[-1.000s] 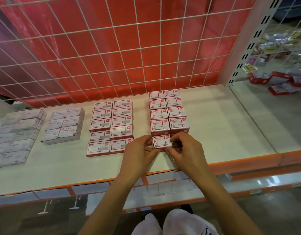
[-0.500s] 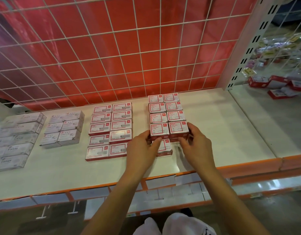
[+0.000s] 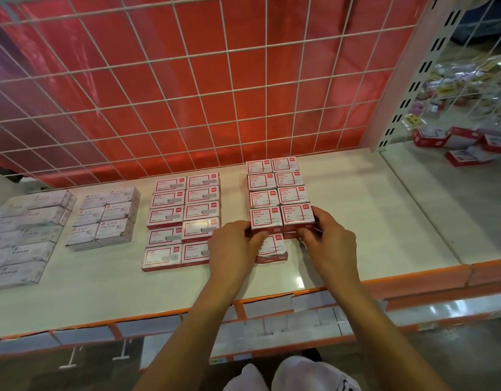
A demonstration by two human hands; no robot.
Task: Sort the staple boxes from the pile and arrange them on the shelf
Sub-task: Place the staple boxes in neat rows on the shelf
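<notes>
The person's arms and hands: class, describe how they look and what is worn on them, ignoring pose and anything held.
The left hand and right hand are bare: no gloves, rings or wristbands show. Both forearms are uncovered too, with no sleeve in view and no watch. The only clothing visible is a white garment at the bottom edge, bearing a small dark marking.

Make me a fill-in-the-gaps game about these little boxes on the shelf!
1. The back panel is ___.
2. Of the four tidy groups, the left hand and right hand grip the front left box and front right box of the one farthest ___.
3. The single box before them lines up with the ___ column.
4. The front edge of the shelf is ___.
Missing words: red, right, left, orange.
</notes>
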